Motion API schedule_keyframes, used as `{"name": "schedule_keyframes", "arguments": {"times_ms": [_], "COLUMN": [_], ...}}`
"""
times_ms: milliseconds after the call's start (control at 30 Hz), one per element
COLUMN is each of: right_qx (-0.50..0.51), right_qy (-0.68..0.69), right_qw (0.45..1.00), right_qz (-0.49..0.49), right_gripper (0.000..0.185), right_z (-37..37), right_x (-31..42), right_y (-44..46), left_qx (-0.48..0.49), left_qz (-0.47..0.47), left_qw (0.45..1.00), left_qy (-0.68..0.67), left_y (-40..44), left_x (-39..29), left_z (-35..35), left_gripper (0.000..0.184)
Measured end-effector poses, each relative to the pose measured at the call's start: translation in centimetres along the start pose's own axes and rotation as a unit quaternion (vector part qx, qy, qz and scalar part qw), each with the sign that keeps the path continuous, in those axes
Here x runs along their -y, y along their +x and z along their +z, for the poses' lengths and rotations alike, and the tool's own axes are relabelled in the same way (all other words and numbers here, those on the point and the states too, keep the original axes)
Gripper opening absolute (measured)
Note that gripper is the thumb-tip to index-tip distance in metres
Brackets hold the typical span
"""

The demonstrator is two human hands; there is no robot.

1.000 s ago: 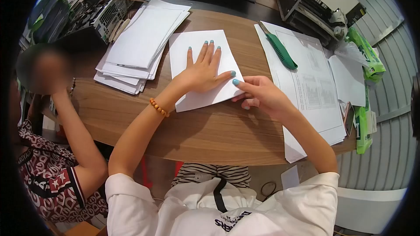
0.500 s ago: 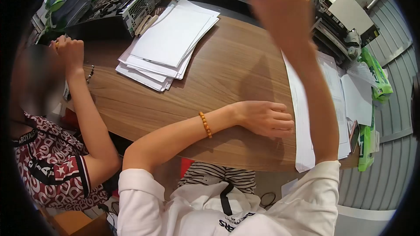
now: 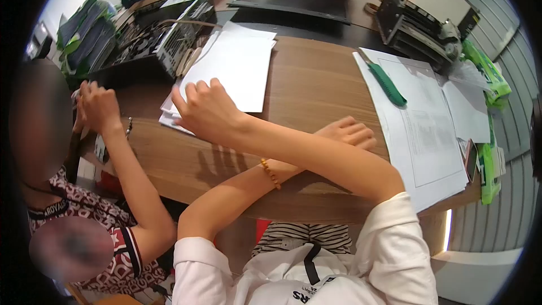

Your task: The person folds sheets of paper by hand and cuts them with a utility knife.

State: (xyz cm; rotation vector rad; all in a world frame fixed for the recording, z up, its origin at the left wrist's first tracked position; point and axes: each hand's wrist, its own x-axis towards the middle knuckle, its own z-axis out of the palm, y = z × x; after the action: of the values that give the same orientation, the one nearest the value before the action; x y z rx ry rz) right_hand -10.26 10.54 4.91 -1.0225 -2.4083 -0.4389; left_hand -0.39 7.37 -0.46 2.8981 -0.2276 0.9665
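Observation:
My right hand reaches across my left forearm and hovers at the near left side of a stack of white paper. Its fingers are spread and slightly bent, with nothing seen in them, and its shadow falls on the wooden table. My left hand rests on the table at the right, fingers loosely stretched and holding nothing. A beaded bracelet circles my left wrist. Beyond that hand, a green-handled tool with a narrow tip lies on printed sheets.
An opened computer case stands back left, with a dark flat panel at the far side. Black equipment and green packages line the right. A person's hand is at the left; other people stand across the table.
My right hand has swung from the upper right down and left to the paper stack. The green-handled tool now shows on the sheets. The view has tilted up, revealing people opposite.

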Motion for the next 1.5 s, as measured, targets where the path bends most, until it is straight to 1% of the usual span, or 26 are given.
{"name": "schedule_keyframes", "arguments": {"times_ms": [67,100,133,167,267,333,367,400,467,500,533,567,667,767,833,900,933,967,1033,1200,1233,1267,1300,1367,1433,1500], "right_qx": [-0.016,-0.030,0.019,0.021,-0.006,0.058,0.088,0.121,0.187,0.179,0.213,0.247,0.226,0.239,0.218,0.224,0.222,0.207,0.193,0.166,0.169,0.143,0.119,0.099,0.076,0.060], "right_qy": [0.037,0.043,0.046,0.044,0.053,-0.043,-0.091,-0.085,-0.113,-0.125,-0.091,-0.053,-0.058,-0.069,-0.054,-0.057,-0.056,-0.066,-0.074,-0.109,-0.105,-0.071,-0.037,-0.015,0.007,0.072], "right_qw": [0.999,0.998,0.999,0.998,0.983,0.959,0.946,0.929,0.912,0.909,0.903,0.894,0.898,0.904,0.909,0.924,0.924,0.929,0.933,0.943,0.944,0.948,0.950,0.949,0.947,0.962], "right_qz": [-0.037,-0.027,-0.008,0.038,0.175,0.273,0.300,0.341,0.347,0.355,0.362,0.369,0.372,0.347,0.350,0.306,0.308,0.301,0.295,0.266,0.262,0.275,0.288,0.299,0.311,0.257], "right_gripper": [0.050,0.045,0.042,0.041,0.043,0.045,0.048,0.055,0.064,0.064,0.069,0.074,0.081,0.086,0.083,0.071,0.071,0.066,0.061,0.036,0.036,0.032,0.027,0.023,0.020,0.014], "right_z": [-2.5,-4.0,-6.5,-7.8,-12.7,-15.7,-17.1,-18.5,-20.4,-21.1,-21.9,-22.5,-22.1,-22.3,-22.4,-22.4,-22.1,-22.0,-22.0,-22.5,-22.6,-22.9,-23.1,-23.3,-23.8,-24.5], "right_x": [-2.3,-3.5,-4.9,-6.5,-11.4,-13.8,-14.3,-14.2,-13.0,-11.6,-9.9,-8.5,-6.1,-4.8,-4.3,-4.3,-4.1,-3.8,-3.7,-3.3,-3.1,-2.9,-2.7,-1.9,-1.3,-1.1], "right_y": [-3.3,-5.2,-7.1,-9.4,-18.0,-25.0,-28.5,-31.8,-37.5,-38.5,-39.3,-39.8,-39.7,-38.2,-38.4,-39.9,-40.2,-40.5,-40.8,-40.2,-40.2,-40.2,-40.1,-39.0,-37.5,-35.9], "left_qx": [-0.056,-0.052,-0.050,-0.053,-0.063,-0.075,-0.078,-0.081,-0.088,-0.087,-0.059,-0.059,0.014,0.044,0.079,0.127,0.088,0.091,0.170,0.141,0.132,0.166,0.165,0.151,0.184,0.124], "left_qz": [-0.036,-0.074,-0.110,-0.095,-0.231,-0.287,-0.298,-0.308,-0.279,-0.260,-0.249,-0.236,-0.183,-0.162,-0.146,-0.164,-0.156,-0.157,-0.205,-0.246,-0.258,-0.257,-0.266,-0.272,-0.296,-0.285], "left_qw": [0.994,0.992,0.988,0.990,0.964,0.950,0.946,0.943,0.951,0.956,0.963,0.967,0.982,0.984,0.985,0.978,0.984,0.983,0.963,0.959,0.957,0.951,0.949,0.944,0.932,0.944], "left_qy": [0.086,0.089,0.091,0.085,0.116,0.100,0.100,0.099,0.096,0.101,0.081,0.079,0.042,0.051,0.042,0.019,0.001,0.000,0.053,-0.004,-0.020,0.042,0.038,0.110,0.104,0.108], "left_y": [-0.1,-0.3,-0.6,-0.8,-1.8,-2.0,-2.2,-2.3,-1.7,-1.0,-0.1,1.3,6.6,9.4,9.8,8.9,8.0,6.9,5.4,0.8,0.1,-0.2,-0.6,-1.5,-1.3,-0.9], "left_x": [0.6,0.7,0.8,1.1,2.7,3.4,3.7,3.8,3.6,4.0,4.5,5.1,7.4,9.7,10.1,10.4,10.7,11.0,10.8,10.6,10.3,10.5,10.8,11.2,11.1,10.9], "left_z": [0.3,0.0,-0.5,-0.8,-1.2,-1.6,-1.6,-1.3,-1.2,-1.2,-1.0,-0.4,2.2,6.3,6.3,5.5,5.0,4.3,1.4,-2.6,-3.1,-3.5,-3.6,-3.6,-4.2,-4.6], "left_gripper": [0.037,0.036,0.036,0.036,0.032,0.030,0.031,0.032,0.032,0.032,0.040,0.040,0.061,0.061,0.055,0.048,0.042,0.042,0.045,0.044,0.044,0.045,0.045,0.050,0.055,0.053]}}
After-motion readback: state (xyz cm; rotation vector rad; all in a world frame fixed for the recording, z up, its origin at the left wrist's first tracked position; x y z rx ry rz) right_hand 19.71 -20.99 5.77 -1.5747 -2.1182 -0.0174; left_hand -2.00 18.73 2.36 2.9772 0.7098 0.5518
